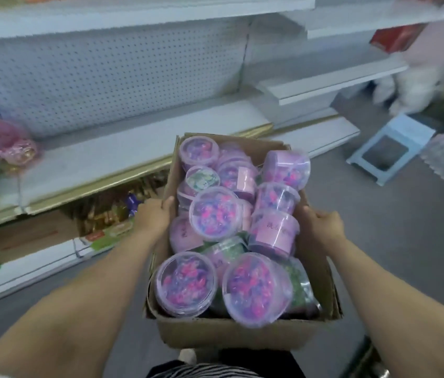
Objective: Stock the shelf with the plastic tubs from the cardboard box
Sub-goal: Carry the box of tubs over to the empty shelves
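While gripped: cardboard box (231, 332) between hands

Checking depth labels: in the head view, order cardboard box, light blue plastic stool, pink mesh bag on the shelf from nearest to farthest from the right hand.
1. Brown cardboard box: gripped by the right hand.
2. Light blue plastic stool: floor, ahead right.
3. Pink mesh bag: shelf, far left.

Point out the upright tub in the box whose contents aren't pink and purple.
The small tub near the box's far left: its lid shows green contents; the other upright lids show pink-purple.
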The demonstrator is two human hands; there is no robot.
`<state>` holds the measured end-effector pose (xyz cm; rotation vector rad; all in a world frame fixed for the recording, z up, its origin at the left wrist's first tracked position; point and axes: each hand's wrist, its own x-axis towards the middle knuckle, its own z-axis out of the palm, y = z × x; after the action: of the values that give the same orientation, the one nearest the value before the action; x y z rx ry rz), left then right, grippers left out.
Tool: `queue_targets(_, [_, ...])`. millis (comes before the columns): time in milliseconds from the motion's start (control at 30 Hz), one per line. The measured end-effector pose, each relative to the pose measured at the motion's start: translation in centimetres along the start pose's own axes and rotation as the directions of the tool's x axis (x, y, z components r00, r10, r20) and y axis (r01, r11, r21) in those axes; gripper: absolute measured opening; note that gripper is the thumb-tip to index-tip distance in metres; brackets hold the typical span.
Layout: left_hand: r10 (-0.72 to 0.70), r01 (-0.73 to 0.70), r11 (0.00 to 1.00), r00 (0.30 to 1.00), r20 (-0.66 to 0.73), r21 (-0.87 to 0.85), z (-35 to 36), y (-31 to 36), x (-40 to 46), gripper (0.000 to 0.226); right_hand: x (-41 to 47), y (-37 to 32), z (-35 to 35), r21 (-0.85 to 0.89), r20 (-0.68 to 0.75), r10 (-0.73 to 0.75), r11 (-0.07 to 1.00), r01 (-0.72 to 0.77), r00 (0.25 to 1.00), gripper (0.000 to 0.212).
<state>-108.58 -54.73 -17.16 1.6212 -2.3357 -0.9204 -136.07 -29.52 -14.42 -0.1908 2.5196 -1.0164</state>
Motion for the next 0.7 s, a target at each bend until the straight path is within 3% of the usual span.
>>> queue_targets(300, [0.244,-0.249,0.968,0.960,0.135,0.026,13.4,23.5,11.2,0.052,17.9,5.9,-13.5,0.065,-0.212,0.131,0.991,-0.120,0.968,0.052])
queue_targets(500, [0.316,-0.307,0.949,0.927,0.204,-0.074,21.7,37.7,16.0,0.055,27.2,7.7,-22.8,0.118,-0.307,0.216,0.975,-0.188,0.927,0.054])
queue_targets(700, [0.392,-0.400,0.916,0.882,0.262,-0.023,29.3,50.4,21.4,0.055,37.0,10.5,-28.8,0.187,-0.389,0.316,0.947,-0.261,0.865,0.056])
